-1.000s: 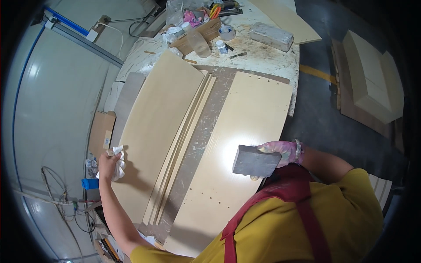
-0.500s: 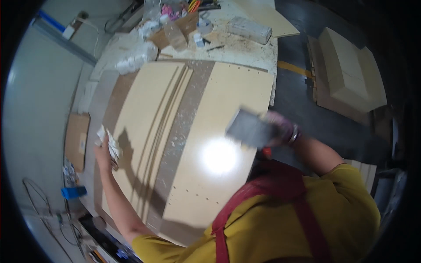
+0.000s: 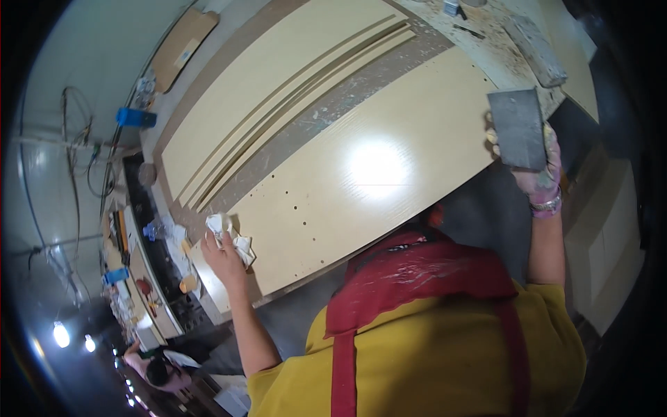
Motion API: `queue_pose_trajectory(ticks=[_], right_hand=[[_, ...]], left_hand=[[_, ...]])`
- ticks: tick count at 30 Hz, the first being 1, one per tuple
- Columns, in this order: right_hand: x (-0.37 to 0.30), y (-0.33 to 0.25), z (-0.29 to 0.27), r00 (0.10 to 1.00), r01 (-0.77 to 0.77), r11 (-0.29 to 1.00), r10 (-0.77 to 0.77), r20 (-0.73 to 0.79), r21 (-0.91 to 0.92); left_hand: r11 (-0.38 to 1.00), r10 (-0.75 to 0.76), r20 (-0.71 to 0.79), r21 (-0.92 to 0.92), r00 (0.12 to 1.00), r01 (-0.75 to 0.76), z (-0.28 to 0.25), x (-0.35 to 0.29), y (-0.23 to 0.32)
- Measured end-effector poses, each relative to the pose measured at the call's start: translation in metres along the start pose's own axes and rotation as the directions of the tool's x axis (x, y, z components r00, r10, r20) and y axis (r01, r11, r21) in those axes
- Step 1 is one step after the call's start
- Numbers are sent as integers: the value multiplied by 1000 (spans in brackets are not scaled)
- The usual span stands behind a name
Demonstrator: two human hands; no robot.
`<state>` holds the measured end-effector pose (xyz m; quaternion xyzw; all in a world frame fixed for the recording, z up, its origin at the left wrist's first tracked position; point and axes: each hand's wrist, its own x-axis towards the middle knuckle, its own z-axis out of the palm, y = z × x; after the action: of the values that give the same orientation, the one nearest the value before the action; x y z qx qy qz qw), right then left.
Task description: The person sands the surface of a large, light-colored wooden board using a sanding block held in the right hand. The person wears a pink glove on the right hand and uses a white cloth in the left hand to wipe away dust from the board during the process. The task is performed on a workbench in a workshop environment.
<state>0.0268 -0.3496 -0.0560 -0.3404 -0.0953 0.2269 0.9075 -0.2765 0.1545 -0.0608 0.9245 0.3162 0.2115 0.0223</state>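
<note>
My left hand (image 3: 224,256) grips a crumpled white rag (image 3: 235,235) at the near left end of a large pale wood panel (image 3: 361,181) with rows of small drilled holes. My right hand (image 3: 538,177) holds a flat grey scraper blade (image 3: 517,128) upright, just past the panel's right end and off its surface. A second pale panel (image 3: 278,83) lies beyond, with thin pale strips (image 3: 299,115) along its near side. I wear a yellow shirt and a red apron.
The panels rest on a brown, paint-flecked workbench (image 3: 333,111). A grey block (image 3: 535,48) lies at its far right. Pale boards (image 3: 604,243) are stacked at the right. A blue object (image 3: 135,117) and cables sit at the left; another person (image 3: 160,368) is at lower left.
The view has swung and tilted. My right hand has carried the scraper from over the panel out past its right end. My left hand stays at the panel's left end with the rag.
</note>
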Motion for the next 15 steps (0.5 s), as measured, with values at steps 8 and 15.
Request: queue_pose_trajectory(ticks=[8, 15], right_hand=[[18, -61, -43, 971, -173, 976, 146, 191, 132], [11, -172, -114, 967, 92, 996, -88, 238, -5]], left_hand=[[523, 791, -24, -492, 612, -696, 83, -21, 345], [539, 227, 464, -792, 856, 286, 2, 4, 286]])
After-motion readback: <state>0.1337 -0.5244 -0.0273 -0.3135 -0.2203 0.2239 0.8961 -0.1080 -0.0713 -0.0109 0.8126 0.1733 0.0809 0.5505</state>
